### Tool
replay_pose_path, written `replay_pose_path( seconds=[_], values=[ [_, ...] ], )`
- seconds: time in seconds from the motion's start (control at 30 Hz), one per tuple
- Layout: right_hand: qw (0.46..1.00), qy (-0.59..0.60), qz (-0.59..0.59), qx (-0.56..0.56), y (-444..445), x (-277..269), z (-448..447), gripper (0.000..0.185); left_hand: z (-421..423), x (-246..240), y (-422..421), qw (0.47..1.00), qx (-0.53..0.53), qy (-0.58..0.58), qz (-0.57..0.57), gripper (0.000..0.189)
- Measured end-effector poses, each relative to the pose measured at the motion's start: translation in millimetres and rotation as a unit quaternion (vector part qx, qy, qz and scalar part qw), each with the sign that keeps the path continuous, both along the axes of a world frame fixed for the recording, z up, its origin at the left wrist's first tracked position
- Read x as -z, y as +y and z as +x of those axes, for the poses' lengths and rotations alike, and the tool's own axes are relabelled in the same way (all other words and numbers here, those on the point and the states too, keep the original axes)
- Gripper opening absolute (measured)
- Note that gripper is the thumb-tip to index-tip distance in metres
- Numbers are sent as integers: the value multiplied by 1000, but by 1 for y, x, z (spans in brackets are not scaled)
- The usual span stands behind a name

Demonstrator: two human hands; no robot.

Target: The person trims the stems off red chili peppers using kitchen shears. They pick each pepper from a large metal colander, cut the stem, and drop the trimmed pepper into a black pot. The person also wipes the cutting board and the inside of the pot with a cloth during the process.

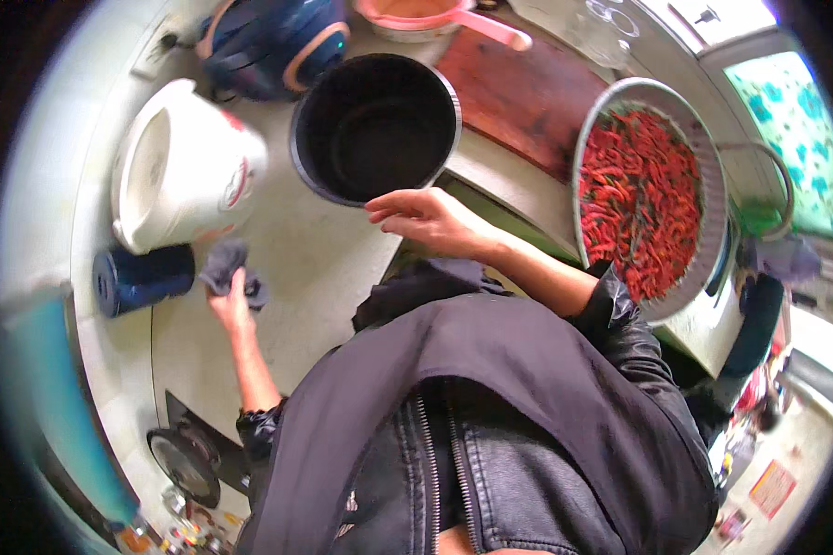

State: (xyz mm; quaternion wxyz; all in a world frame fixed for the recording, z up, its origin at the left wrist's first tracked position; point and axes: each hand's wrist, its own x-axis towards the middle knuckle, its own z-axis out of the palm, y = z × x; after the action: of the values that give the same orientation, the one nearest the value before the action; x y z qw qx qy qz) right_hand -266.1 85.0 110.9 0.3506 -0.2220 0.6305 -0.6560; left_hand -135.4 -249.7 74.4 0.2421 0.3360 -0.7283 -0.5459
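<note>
My left hand (pixel 232 300) grips a crumpled dark grey cloth (pixel 225 269) over the pale countertop (pixel 288 305), close to a dark blue canister (pixel 146 277). Above the cloth stands a white plastic bucket (pixel 201 173) with printing on its side. My right hand (pixel 427 220) is at the near rim of a deep black pot (pixel 375 132); it holds nothing, and its fingers reach loosely forward. Whether those fingertips touch the rim I cannot tell. The pot's dark inside shows no contents.
Behind the pot sit a dark blue appliance (pixel 271 52) and a pink long-handled strainer (pixel 416 10). A reddish-brown wooden board (pixel 520 90) lies to the right, beside a large basin (pixel 713 208) of red chillies (pixel 638 201). A gas hob (pixel 201 444) is at lower left.
</note>
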Motion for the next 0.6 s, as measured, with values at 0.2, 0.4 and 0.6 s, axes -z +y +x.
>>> replay_pose_path(
  seconds=[0.2, 0.4, 0.6],
  values=[
    [944, 60, 100, 307, 137, 23, 31, 23, 3, -2, -11, 873, 93, -253, -406, 70],
    [668, 244, 502, 492, 300, 83, 58, 20, -74, -30, 114, 846, 336, 48, -410, 35],
    [611, 283, 586, 451, 338, 127, 65, 37, -115, -23, 211, 761, 413, 55, -498, 65]
  ],
)
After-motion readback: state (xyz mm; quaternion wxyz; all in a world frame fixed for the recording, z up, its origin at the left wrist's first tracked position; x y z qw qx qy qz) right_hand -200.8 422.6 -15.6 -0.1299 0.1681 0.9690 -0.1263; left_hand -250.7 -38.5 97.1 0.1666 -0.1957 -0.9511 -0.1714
